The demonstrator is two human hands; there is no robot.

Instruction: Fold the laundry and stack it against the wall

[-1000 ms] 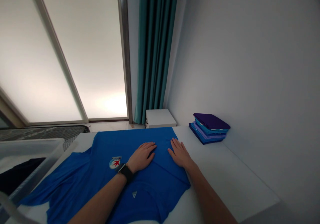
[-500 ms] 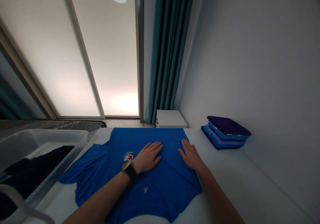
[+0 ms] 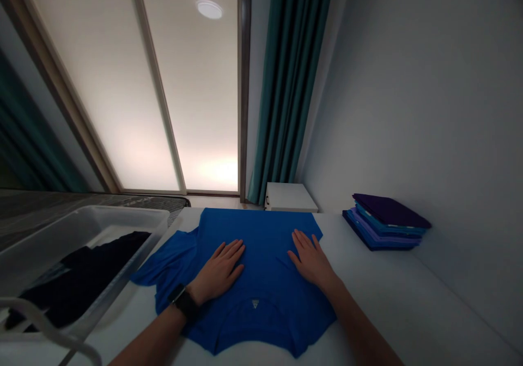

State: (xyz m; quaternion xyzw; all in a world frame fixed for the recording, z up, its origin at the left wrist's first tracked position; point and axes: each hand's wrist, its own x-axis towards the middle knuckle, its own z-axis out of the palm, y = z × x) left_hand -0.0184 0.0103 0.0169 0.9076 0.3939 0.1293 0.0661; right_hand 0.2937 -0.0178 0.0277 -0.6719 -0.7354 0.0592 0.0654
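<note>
A bright blue T-shirt lies spread on a white table, its collar toward me and one sleeve sticking out to the left. My left hand rests flat on the shirt's left half, fingers stretched out, with a black watch on the wrist. My right hand presses flat on the shirt's right side, where the sleeve is folded in. Neither hand holds anything.
A stack of folded blue and purple garments sits at the table's far right by the wall. A clear plastic bin with dark clothing stands at the left. Behind the table are a small white cabinet, a teal curtain and a frosted sliding door.
My left hand slid leftward across the shirt and now covers the chest logo. My right hand stayed on the right side. The view shifted left, bringing the bin further into sight.
</note>
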